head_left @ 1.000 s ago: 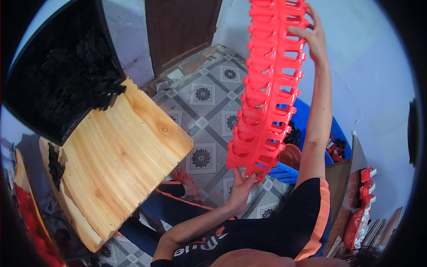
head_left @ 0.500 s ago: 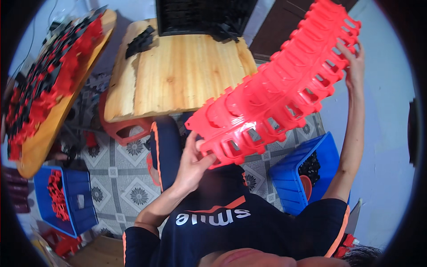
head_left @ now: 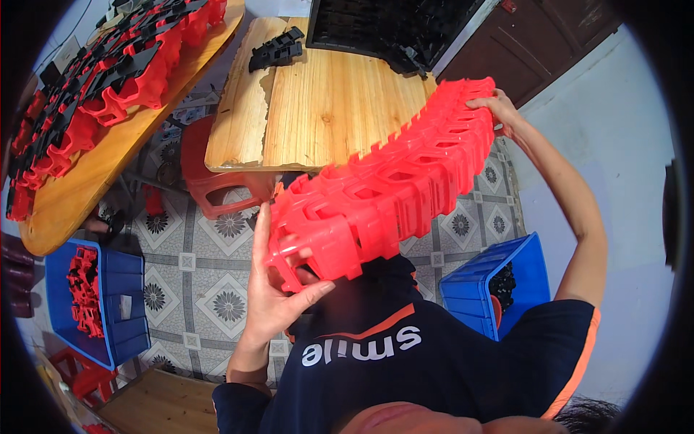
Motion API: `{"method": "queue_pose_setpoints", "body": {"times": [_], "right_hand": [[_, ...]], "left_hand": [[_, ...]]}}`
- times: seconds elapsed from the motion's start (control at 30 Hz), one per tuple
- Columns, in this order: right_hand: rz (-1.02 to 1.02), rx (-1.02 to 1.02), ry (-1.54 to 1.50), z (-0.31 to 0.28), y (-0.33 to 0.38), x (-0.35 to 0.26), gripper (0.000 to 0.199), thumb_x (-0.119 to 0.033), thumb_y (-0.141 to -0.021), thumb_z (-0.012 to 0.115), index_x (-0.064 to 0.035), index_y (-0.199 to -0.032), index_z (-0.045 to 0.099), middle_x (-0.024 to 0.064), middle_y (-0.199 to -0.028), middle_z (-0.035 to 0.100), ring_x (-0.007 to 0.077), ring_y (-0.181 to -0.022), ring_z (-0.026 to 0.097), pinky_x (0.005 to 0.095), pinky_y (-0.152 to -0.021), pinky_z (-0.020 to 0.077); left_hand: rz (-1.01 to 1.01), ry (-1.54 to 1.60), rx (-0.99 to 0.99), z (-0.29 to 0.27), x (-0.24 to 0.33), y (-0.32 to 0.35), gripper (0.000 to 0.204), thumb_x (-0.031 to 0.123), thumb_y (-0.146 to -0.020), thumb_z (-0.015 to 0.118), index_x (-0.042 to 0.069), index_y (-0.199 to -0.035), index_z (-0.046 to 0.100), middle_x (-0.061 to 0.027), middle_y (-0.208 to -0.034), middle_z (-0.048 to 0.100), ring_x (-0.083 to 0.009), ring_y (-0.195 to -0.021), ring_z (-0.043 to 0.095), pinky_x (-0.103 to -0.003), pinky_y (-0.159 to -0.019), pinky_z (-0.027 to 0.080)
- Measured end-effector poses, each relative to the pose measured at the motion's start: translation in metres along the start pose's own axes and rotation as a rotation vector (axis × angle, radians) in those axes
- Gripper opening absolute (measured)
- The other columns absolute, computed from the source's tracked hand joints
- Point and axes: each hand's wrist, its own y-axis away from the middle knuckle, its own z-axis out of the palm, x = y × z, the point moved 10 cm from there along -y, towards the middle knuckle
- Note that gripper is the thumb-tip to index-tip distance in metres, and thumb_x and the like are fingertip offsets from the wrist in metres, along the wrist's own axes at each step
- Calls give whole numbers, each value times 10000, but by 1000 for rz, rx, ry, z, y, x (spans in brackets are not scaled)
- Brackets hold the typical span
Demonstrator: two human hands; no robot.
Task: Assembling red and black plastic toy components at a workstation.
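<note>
A long, slightly curved stack of nested red plastic frames (head_left: pixel 394 192) stretches diagonally in front of my chest. At its near left end, my left hand (head_left: pixel 271 307) cups the last frame, with the thumb underneath and the fingers up along the side. My right hand (head_left: pixel 500 114) grips the far right end, its fingers folded over the edge. The frames have square openings along the side that faces me. The stack is held in the air, and its far side overlaps the front edge of the wooden table (head_left: pixel 325 119) in view.
Black plastic parts (head_left: pixel 276 50) and a black tray (head_left: pixel 390 32) lie on the table. Another wooden table (head_left: pixel 72 206) at left carries many red-and-black assemblies (head_left: pixel 123 87). Blue bins stand left (head_left: pixel 130 289) and right (head_left: pixel 463 289). A red stool (head_left: pixel 231 192) is under the table.
The stack has turned and come lower, its far end dropping toward me and left. Both hands have kept hold of it. The view has shifted, so the table appears farther right.
</note>
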Motion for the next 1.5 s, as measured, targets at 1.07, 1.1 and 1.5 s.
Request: {"method": "queue_pose_setpoints", "body": {"times": [1.07,1.1,1.5], "right_hand": [[-871,243,733,98,-154,-19,503,-435,-847,631,-97,-1219,631,166,-1120,665,368,-1021,636,468,-867,515],[-851,249,732,79,-156,9,503,-435,-847,631,-97,-1219,631,166,-1120,665,368,-1021,636,468,-867,515],[-979,112,710,87,-107,105,999,-628,-579,796,-317,-1455,431,164,-1498,369,388,-1361,326,589,-1068,232]], "left_hand": [[-196,-1177,335,-288,-82,-368,363,383,-952,576,97,-1176,596,-112,-880,678,-216,-740,655,-436,-626,533],[-195,-1185,314,-281,-87,-375,363,383,-952,576,97,-1176,596,-112,-880,678,-216,-740,655,-436,-626,533],[376,-1582,189,82,-73,-251,733,617,-760,684,297,-1393,495,-122,-1519,354,-446,-1391,276,-725,-974,268]]}}
